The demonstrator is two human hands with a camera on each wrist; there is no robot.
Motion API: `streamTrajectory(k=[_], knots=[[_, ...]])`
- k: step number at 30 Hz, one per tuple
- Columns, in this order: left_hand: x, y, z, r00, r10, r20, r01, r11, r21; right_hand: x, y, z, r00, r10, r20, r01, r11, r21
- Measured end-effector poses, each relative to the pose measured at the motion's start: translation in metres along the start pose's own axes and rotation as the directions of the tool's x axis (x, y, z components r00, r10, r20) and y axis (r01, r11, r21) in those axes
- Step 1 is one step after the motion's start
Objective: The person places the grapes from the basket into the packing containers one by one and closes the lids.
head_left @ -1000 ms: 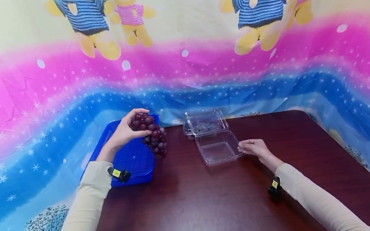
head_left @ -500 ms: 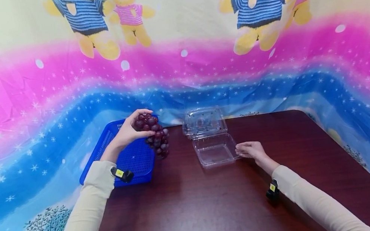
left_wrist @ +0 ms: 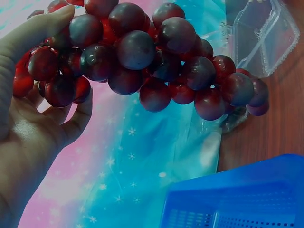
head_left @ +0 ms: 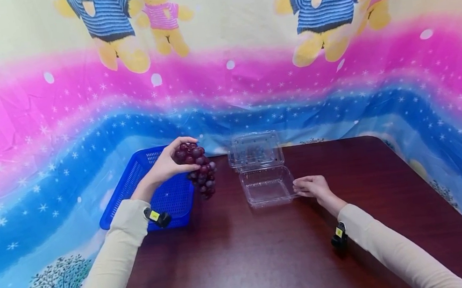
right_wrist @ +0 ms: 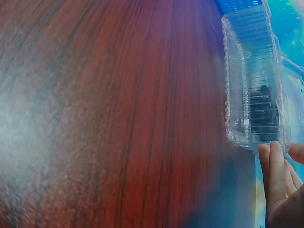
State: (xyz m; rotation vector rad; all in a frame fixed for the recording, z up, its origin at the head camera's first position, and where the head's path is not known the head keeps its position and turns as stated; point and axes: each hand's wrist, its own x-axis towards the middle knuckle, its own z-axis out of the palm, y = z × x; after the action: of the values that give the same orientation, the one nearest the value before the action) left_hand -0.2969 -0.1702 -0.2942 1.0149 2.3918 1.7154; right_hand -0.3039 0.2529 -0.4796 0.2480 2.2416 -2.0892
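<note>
My left hand (head_left: 168,165) grips a bunch of dark red grapes (head_left: 200,168) by its top, and the bunch hangs above the table between the blue basket (head_left: 151,192) and the clear clamshell box (head_left: 266,186). In the left wrist view the grapes (left_wrist: 142,61) fill the upper frame, with fingers (left_wrist: 28,33) curled round them. The box lies with its lid (head_left: 254,149) tilted up at the back. My right hand (head_left: 310,186) rests on the table, fingertips (right_wrist: 275,166) touching the right edge of the box (right_wrist: 251,90).
A dark wooden table (head_left: 268,252) spreads in front of me. The perforated blue basket (left_wrist: 237,199) sits at its left rear corner. A colourful cloth with bears and stars (head_left: 223,69) hangs behind and around the table.
My left hand has carried the grapes to the right, from over the basket toward the clear box. The right hand and the box have stayed almost in place.
</note>
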Motion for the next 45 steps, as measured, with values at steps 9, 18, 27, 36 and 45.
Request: streamTrajectory(k=[9, 18, 27, 36, 45], knots=[[0.004, -0.004, 0.006, 1.0, 0.001, 0.026, -0.002, 0.999, 0.038, 0.001, -0.002, 0.001, 1.0, 0.015, -0.012, -0.015, 1.0, -0.011], [0.007, -0.004, 0.011, 0.999, -0.002, 0.036, 0.0, 0.998, 0.058, -0.004, -0.004, 0.003, 1.0, 0.007, 0.028, -0.007, 1.0, -0.014], [0.009, -0.01, 0.013, 0.999, -0.006, 0.046, 0.003, 0.999, 0.048, -0.002, -0.003, 0.008, 1.0, 0.013, 0.012, -0.012, 1.0, -0.021], [0.015, -0.033, 0.011, 0.999, 0.014, 0.045, -0.017, 0.998, 0.061, -0.001, 0.001, 0.009, 0.999, 0.017, 0.037, -0.016, 0.999, -0.042], [0.012, -0.024, 0.016, 0.998, -0.009, 0.054, 0.007, 0.999, 0.043, -0.003, 0.003, 0.012, 0.999, -0.019, 0.033, 0.022, 0.997, -0.081]])
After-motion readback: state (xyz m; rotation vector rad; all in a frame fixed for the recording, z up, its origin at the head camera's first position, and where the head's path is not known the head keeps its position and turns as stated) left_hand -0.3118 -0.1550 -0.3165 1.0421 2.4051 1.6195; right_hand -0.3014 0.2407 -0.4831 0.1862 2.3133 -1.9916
